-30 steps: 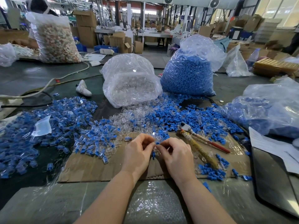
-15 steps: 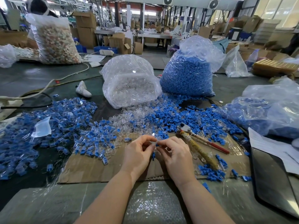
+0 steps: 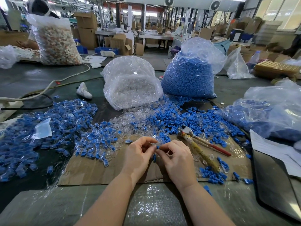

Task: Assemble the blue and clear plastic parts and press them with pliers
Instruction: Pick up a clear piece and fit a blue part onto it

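Observation:
My left hand (image 3: 138,154) and my right hand (image 3: 177,159) meet over a cardboard sheet (image 3: 97,170), fingertips pinched together on a small blue plastic part (image 3: 157,147). A clear plastic part (image 3: 169,153) shows under my right fingers. A second blue piece (image 3: 154,158) sits just below the fingertips. The pliers (image 3: 200,142), with a tape-wrapped handle and a red one, lie on the cardboard to the right of my right hand, untouched. Loose blue and clear parts (image 3: 162,118) are heaped beyond my hands.
A bag of clear parts (image 3: 132,82) and a bag of blue parts (image 3: 189,74) stand behind the heap. Assembled pieces (image 3: 48,128) spread to the left. Another bag of blue parts (image 3: 268,115) lies at right, with a dark tray (image 3: 276,185) near the table edge.
My hands have stayed over the cardboard, and the fingertips have closed together on the blue part, which now shows between them. The pliers have not moved.

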Demonstrator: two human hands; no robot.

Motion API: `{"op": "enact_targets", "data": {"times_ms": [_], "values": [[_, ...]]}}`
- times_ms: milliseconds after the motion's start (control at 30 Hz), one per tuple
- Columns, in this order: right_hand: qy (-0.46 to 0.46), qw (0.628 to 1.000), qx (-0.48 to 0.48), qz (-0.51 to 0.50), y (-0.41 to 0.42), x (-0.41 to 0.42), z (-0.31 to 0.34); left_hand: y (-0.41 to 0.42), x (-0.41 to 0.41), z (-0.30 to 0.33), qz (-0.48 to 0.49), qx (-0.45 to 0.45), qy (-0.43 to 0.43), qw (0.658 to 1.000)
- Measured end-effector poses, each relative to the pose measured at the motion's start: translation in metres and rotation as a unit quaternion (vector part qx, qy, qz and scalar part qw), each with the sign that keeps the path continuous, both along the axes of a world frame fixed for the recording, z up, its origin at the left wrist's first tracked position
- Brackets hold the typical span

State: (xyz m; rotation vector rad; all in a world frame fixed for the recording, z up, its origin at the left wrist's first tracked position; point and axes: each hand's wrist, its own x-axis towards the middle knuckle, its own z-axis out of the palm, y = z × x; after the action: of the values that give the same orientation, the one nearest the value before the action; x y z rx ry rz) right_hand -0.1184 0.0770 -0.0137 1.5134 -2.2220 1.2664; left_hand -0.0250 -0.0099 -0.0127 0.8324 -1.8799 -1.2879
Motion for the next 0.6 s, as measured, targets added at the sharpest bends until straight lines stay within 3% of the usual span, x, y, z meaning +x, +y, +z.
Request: {"op": "enact_targets", "data": {"times_ms": [600], "values": [[-0.007, 0.999, 0.000, 0.042, -0.0001, -0.0007, 0.0010, -0.0024, 0.0009, -0.0016, -0.019, 0.014, 0.007, 1.000]]}}
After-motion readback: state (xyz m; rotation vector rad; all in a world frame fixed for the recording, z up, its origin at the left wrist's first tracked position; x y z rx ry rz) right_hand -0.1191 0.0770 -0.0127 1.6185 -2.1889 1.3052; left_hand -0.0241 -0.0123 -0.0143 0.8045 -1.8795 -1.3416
